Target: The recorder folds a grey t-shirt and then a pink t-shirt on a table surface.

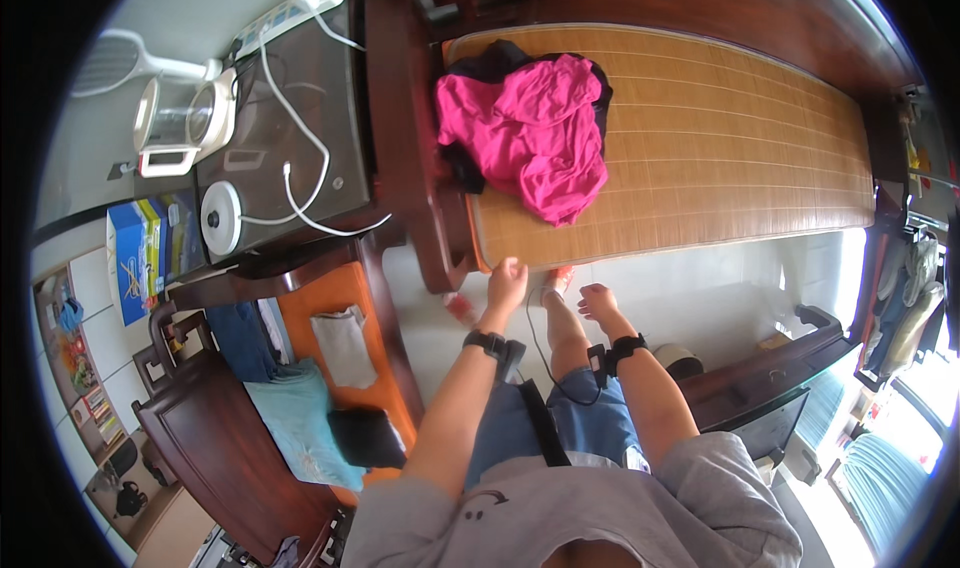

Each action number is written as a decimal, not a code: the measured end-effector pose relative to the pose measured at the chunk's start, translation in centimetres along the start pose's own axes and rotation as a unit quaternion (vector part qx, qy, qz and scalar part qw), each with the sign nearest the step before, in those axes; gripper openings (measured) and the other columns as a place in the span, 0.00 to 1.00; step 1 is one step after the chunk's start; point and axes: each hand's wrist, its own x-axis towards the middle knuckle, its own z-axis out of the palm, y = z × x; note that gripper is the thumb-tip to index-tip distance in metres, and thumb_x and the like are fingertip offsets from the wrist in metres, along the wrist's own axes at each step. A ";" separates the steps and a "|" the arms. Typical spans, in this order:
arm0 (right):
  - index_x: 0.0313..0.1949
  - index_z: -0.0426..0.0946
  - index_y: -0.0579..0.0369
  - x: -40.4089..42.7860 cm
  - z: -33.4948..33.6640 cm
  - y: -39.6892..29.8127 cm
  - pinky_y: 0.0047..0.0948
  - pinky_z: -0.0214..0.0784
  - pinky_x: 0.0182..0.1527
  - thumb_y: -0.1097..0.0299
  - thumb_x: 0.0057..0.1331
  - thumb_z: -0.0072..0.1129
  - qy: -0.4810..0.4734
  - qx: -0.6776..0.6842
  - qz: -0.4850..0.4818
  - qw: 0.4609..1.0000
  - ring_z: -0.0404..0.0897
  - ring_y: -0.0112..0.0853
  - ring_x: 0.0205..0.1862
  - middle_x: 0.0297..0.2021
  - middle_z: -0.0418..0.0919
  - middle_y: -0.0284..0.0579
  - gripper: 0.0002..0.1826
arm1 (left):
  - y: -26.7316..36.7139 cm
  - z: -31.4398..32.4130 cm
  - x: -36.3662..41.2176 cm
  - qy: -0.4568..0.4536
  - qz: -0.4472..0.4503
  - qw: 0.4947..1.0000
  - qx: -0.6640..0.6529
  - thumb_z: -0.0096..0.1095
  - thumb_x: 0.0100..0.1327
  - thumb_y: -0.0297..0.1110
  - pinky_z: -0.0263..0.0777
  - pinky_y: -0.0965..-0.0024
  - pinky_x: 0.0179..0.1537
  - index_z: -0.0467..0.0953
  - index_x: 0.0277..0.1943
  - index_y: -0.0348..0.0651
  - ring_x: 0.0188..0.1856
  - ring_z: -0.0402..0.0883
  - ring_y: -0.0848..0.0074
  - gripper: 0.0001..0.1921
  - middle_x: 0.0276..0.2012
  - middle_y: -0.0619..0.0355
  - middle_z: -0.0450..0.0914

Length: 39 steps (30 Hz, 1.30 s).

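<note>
My left hand (508, 287) is raised near the front edge of the bamboo seat mat (720, 140), its fingers loosely curled with nothing visible in them. To its right, my right hand (598, 302) hovers above the floor, fingers partly bent and apart, also holding nothing that I can see. A crumpled pink garment (532, 133) lies on the mat's left end, on top of a black cloth (487, 62). Each wrist wears a black strap with a small device, and a thin cable loops between the forearms.
At left, a glass-topped side table (300, 148) bears a white cable, a round white charger (221, 218) and a power strip (292, 13). Below it, an orange-cushioned wooden seat (330, 290) carries folded clothes, including a light blue garment (300, 418). A dark wooden cabinet (750, 377) stands at right.
</note>
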 end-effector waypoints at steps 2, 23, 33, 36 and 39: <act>0.40 0.70 0.55 0.6 -1.4 -0.5 0.25 0.68 0.23 0.61 0.58 0.50 -0.016 0.052 0.018 0.998 0.75 0.28 0.23 0.25 0.76 0.41 0.14 | 1.8 1.3 2.3 0.023 0.000 1.000 -0.004 0.57 0.53 0.42 0.69 0.64 0.40 0.71 0.44 0.38 0.38 0.77 0.60 0.19 0.34 0.48 0.78; 0.53 0.60 0.54 6.0 -5.6 -11.3 0.33 0.68 0.40 0.59 0.51 0.60 0.051 -0.083 -0.235 0.967 0.73 0.39 0.38 0.39 0.71 0.50 0.31 | 9.5 6.6 10.2 0.026 -0.052 0.978 -0.198 0.57 0.57 0.34 0.65 0.77 0.36 0.74 0.39 0.37 0.33 0.72 0.81 0.11 0.32 0.62 0.75; 0.41 0.70 0.59 -1.8 -6.4 -16.9 0.38 0.64 0.46 0.66 0.51 0.55 0.104 -0.006 -0.359 0.927 0.71 0.50 0.44 0.40 0.72 0.58 0.18 | 22.3 2.2 4.2 -0.072 0.110 0.938 -0.320 0.55 0.58 0.28 0.64 0.79 0.39 0.73 0.36 0.36 0.35 0.71 0.84 0.06 0.31 0.62 0.75; 0.34 0.73 0.62 -4.1 -7.6 -18.2 0.29 0.68 0.36 0.74 0.53 0.50 0.196 0.095 -0.395 0.892 0.77 0.41 0.31 0.26 0.77 0.51 0.09 | 27.7 -1.5 2.5 -0.031 0.149 0.943 -0.297 0.55 0.58 0.29 0.58 0.81 0.32 0.71 0.30 0.39 0.29 0.64 0.87 0.04 0.26 0.67 0.68; 0.34 0.72 0.63 -9.5 -10.4 -22.0 0.24 0.67 0.34 0.75 0.56 0.48 0.108 0.261 -0.412 0.866 0.76 0.28 0.30 0.25 0.77 0.45 0.07 | 29.7 -5.6 3.1 0.027 0.210 0.944 -0.252 0.55 0.58 0.30 0.59 0.80 0.35 0.73 0.32 0.36 0.32 0.66 0.87 0.06 0.28 0.66 0.71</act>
